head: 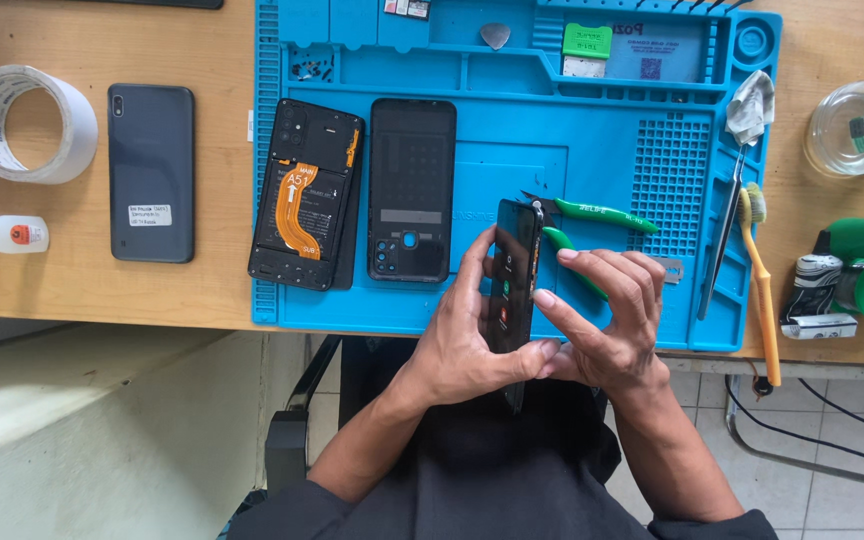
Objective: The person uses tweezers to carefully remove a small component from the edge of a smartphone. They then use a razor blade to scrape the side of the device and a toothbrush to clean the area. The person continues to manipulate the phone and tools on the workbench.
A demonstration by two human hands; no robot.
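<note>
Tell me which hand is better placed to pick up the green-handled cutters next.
Right, probably. The right hand lies directly over the green-handled cutters on the blue mat, fingers only lightly on the dark phone part. The left hand grips that part's other side, farther from them.

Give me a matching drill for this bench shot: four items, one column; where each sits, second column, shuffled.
Items:
1. tape roll
2. glue bottle
3. opened phone
4. phone screen

Places:
A. held on edge between both hands
B. on the blue mat, left part
C. far left of the wooden desk, upper
D. desk's left edge, below the tape

Pairs: 1-C, 2-D, 3-B, 4-A
</note>
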